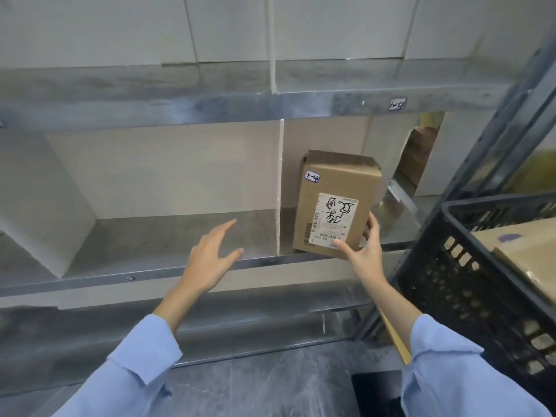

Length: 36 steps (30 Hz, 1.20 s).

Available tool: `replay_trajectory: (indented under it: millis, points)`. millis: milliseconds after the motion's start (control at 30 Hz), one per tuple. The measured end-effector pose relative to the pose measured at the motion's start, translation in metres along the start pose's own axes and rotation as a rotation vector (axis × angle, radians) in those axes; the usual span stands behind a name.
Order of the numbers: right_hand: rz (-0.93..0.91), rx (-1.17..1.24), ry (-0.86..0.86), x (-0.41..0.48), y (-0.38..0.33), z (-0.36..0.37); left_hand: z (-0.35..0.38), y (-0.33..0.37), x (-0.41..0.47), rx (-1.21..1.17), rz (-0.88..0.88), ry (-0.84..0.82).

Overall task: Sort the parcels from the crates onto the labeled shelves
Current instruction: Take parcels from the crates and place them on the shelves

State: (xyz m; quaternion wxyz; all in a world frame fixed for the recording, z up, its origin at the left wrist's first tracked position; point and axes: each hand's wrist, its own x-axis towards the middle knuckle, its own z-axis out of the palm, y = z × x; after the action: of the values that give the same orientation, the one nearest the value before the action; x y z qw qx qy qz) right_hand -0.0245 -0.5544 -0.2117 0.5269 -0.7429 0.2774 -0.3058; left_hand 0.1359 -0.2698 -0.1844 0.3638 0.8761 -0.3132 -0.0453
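Brown cardboard parcel (337, 203), tilted, lower edge resting at the front lip of the middle shelf (168, 272), in the bay right of a white divider (280, 188). White shipping label (334, 219) with black handwriting on its front face; small sticker (312, 176) reading 2-4 at its upper left corner. Gripped at the lower right corner by the right hand (362, 251): thumb on the front face near the label, fingers wrapped along the right side. Just left of the parcel, the divider; bay beyond it bare, grey metal floor, white back panel. Above, upper shelf rail with a tag (397, 103) reading 1-4. Behind the parcel to the right, a gap in the back panel showing blurred brown shapes. Far right, grey upright post, then a dark plastic crate (469, 266) with slotted walls holding another box (529, 251). Left hand (210, 257) empty, fingers spread and loose, palm toward the parcel, hovering before the shelf lip left of the divider, apart from the parcel. Both forearms reaching up and forward in light blue sleeves (141, 356).
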Motion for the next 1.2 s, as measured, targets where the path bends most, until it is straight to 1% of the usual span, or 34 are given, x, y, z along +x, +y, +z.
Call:
replay_trajectory:
  millis: [100,200,433,667,767,900,1000,1100,1200]
  points:
    - [-0.034,-0.026,-0.034,0.028,0.016,0.02,0.011,-0.013,0.027,0.167,0.004,0.035]
    - [-0.062,-0.032,-0.075,0.053,0.034,0.039,0.023,-0.026,0.053,0.249,0.049,0.04]
    - [-0.085,-0.011,-0.083,0.091,0.061,0.063,0.04,-0.047,0.086,0.266,0.074,0.009]
    - [-0.037,-0.059,-0.142,0.101,0.058,0.058,0.035,-0.042,0.096,0.284,0.039,-0.035]
    - [-0.029,-0.155,-0.16,0.095,0.048,0.051,0.03,-0.032,0.093,0.319,0.043,-0.061]
    - [0.056,-0.34,-0.142,0.076,0.027,0.032,0.02,-0.014,0.081,0.375,0.095,-0.091]
    - [0.098,-0.459,-0.164,0.055,0.004,0.008,0.016,0.008,0.065,0.392,0.102,-0.09]
    - [0.064,-0.551,-0.194,0.03,-0.021,-0.019,0.018,0.037,0.045,0.35,0.123,-0.098]
    - [0.039,-0.685,-0.198,0.002,-0.047,-0.048,0.028,0.071,0.024,0.327,0.181,-0.119]
